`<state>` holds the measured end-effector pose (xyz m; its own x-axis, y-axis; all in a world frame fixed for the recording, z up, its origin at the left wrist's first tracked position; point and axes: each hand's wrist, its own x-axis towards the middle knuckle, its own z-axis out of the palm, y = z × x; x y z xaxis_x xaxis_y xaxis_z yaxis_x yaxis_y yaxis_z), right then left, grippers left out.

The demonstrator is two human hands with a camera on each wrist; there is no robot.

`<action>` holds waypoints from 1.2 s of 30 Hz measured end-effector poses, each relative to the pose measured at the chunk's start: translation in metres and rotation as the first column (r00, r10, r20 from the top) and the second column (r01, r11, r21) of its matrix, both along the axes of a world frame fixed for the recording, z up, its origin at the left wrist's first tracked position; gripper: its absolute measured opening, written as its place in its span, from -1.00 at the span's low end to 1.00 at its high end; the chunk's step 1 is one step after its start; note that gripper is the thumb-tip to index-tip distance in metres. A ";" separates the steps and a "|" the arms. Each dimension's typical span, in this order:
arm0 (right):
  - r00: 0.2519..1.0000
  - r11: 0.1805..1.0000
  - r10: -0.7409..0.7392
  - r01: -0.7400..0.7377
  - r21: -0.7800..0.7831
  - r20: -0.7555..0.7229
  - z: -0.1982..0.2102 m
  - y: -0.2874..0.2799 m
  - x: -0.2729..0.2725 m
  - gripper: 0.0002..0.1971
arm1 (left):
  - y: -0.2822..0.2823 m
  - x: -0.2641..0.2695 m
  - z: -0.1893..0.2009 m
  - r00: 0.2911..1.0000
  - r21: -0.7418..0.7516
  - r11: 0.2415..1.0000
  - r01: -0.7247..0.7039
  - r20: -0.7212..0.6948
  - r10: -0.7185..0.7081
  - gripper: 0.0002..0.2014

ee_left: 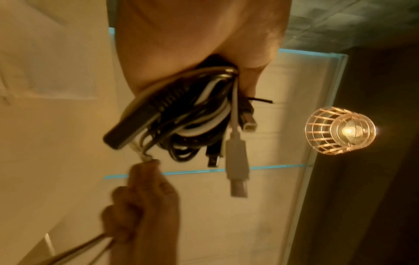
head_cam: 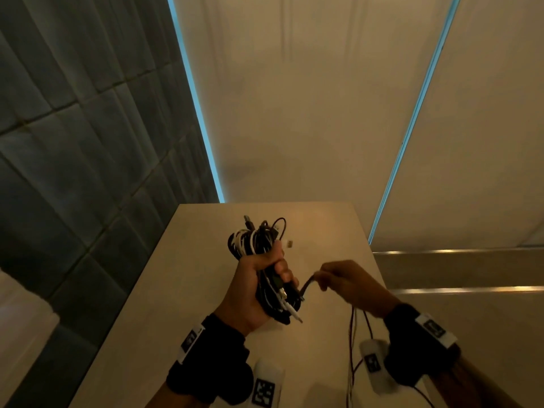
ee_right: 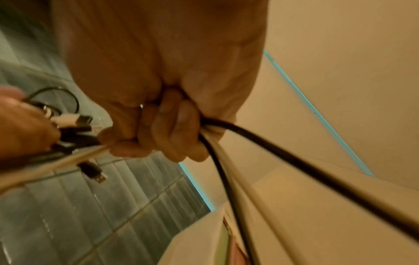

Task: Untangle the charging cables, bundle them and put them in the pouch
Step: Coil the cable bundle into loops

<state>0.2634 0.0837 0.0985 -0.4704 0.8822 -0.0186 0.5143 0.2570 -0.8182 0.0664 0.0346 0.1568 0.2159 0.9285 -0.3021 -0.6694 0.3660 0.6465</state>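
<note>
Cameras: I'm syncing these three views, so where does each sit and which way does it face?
Head: on the head, looking down at the table; both hands and wristbands show.
Left wrist: under the left hand, looking up past the cable bundle toward a lamp.
Right wrist: under the right hand, looking along its gripped cables.
Shared: all three show the bundle and both hands.

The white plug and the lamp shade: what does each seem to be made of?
White plug: likely matte plastic body with a dull metal tip, blurred. Lamp shade: an open cage of thin slats, glowing coppery, perhaps metal or wood.
</note>
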 end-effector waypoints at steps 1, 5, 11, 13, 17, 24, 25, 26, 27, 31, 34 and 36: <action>1.000 1.000 0.001 -0.001 -0.003 -0.028 0.010 0.006 0.000 -0.65 | -0.001 0.001 -0.001 0.999 0.029 1.000 0.010 -0.054 -0.009 -0.75; 0.995 0.997 0.074 -0.074 0.004 -0.069 0.045 0.021 -0.005 -0.68 | -0.001 0.005 -0.002 0.970 0.139 0.990 0.003 -0.240 0.031 -0.81; 0.978 0.970 0.208 -0.210 0.119 0.030 0.083 0.029 -0.011 -0.83 | -0.001 -0.002 0.004 0.955 0.107 0.976 0.188 -0.254 -0.156 -0.73; 0.974 0.967 0.205 -0.216 0.134 0.092 0.099 0.031 -0.013 -0.86 | -0.003 -0.003 0.003 0.948 0.103 0.963 0.250 -0.226 -0.223 -0.81; 0.951 0.957 0.235 -0.263 0.123 0.203 0.121 0.037 -0.013 -0.87 | -0.008 0.001 -0.007 0.913 0.098 0.931 0.352 -0.256 -0.318 -0.78; 0.910 0.925 0.326 -0.363 0.112 0.256 0.125 0.043 -0.003 -0.81 | -0.010 -0.010 -0.015 0.890 0.048 0.898 0.437 -0.169 -0.424 -0.89; 0.925 0.934 0.317 -0.343 0.099 0.210 0.122 0.042 0.002 -0.77 | -0.009 -0.013 -0.017 0.914 0.043 0.918 0.394 -0.118 -0.387 -0.88; 0.941 0.949 0.301 -0.311 0.051 0.153 0.117 0.042 0.009 -0.71 | -0.008 -0.016 -0.018 0.940 0.042 0.941 0.336 -0.068 -0.333 -0.85; 0.957 0.962 0.273 -0.272 -0.026 0.093 0.111 0.040 0.017 -0.66 | -0.007 -0.020 -0.018 0.962 0.041 0.962 0.271 -0.029 -0.270 -0.82; 0.984 0.966 0.037 -0.081 -0.247 -0.175 0.082 0.035 0.040 -0.58 | -0.004 -0.031 -0.017 0.995 0.029 0.995 0.097 0.009 -0.097 -0.79; 0.903 0.967 -0.254 0.226 -0.118 -0.346 0.074 0.015 0.021 -0.65 | 0.000 -0.027 -0.023 1.000 -0.024 1.000 0.013 -0.021 -0.014 -0.70; 0.878 0.931 -0.301 0.355 0.085 -0.372 0.074 -0.005 -0.005 -0.72 | 0.003 -0.017 -0.026 0.997 -0.040 0.998 -0.038 -0.064 0.035 -0.64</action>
<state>0.2585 0.0783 0.1723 -0.1056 0.9666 0.2334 0.2803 0.2541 -0.9257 0.0489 0.0372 0.1305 0.1612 0.9219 -0.3522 -0.6408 0.3692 0.6731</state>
